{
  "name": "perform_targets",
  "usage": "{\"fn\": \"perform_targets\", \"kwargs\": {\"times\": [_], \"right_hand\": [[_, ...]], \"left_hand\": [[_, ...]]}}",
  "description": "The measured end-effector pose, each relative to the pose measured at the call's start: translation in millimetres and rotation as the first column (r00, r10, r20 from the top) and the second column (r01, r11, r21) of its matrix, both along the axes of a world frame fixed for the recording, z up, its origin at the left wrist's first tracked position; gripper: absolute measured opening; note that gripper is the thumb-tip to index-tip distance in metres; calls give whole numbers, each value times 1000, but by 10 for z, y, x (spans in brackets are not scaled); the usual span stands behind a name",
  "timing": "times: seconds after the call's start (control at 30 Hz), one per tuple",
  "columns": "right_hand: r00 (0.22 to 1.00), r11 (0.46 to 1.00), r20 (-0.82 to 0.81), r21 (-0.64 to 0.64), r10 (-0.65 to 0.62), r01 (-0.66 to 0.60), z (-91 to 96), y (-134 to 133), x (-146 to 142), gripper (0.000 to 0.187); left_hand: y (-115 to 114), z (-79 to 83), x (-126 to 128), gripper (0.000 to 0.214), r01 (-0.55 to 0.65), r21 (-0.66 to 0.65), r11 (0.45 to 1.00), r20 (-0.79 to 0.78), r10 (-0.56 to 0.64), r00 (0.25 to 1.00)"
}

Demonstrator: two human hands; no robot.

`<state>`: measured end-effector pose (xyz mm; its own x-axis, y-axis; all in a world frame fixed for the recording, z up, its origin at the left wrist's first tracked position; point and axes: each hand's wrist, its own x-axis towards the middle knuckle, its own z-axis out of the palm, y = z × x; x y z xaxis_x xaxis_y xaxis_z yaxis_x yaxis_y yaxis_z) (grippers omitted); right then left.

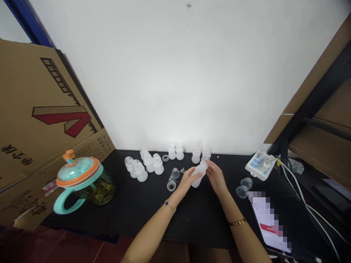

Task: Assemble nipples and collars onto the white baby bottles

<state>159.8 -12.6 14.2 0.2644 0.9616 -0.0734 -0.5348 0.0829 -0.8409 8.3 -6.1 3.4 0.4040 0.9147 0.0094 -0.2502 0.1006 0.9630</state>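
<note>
Over the middle of the black table (142,208), both my hands hold one translucent white bottle (199,173), tilted with its neck up and to the right. My left hand (187,180) wraps the lower body of the bottle. My right hand (215,175) closes on its neck end. Several more white bottles (148,163) stand in groups to the left and along the wall behind. Clear rings and small clear teat-like parts (173,176) lie just left of my left hand.
A glass jug with a teal and orange lid (82,180) stands at the left, against a large cardboard box (41,120). Two clear caps (244,187), a white power strip (260,165) with cables and a sheet of paper (270,223) lie at the right.
</note>
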Motion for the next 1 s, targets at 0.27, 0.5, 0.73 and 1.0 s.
{"fn": "perform_targets", "kwargs": {"times": [0.27,0.5,0.73,1.0], "right_hand": [[1000,1000,1,0,11,-11,12,-9,-17,30],[1000,1000,10,0,19,-19,-17,-1,-5,30],[1000,1000,14,-17,2,-2,10,-26,-10,32],[1000,1000,30,-20,-7,8,45,-28,-18,33]], "left_hand": [[-21,10,20,52,-22,15,1000,11,22,1000],[-45,59,7,59,-10,13,1000,4,10,1000],[-37,51,15,66,-25,13,1000,6,25,1000],[-29,33,10,65,-36,38,999,-20,37,999]]}}
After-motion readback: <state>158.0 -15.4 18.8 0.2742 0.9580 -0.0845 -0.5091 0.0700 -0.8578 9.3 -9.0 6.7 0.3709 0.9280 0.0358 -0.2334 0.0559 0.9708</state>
